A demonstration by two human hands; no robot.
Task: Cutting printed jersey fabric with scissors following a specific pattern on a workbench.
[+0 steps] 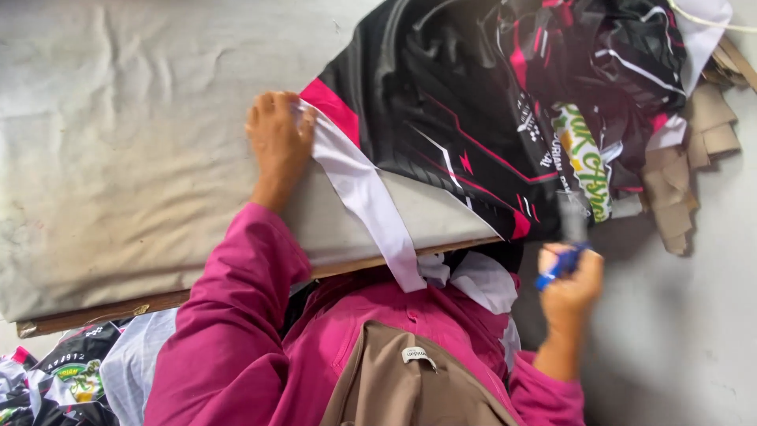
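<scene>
On the grey padded board point(118, 158), I see my left hand point(277, 138) pressing its bent fingers on a white strip point(371, 205). Its long side slants down to my pink shirt point(394, 315). Beside it lies a black and pink jersey point(441, 118). My right hand point(569, 288) grips a blurry blue tool point(558, 267).
</scene>
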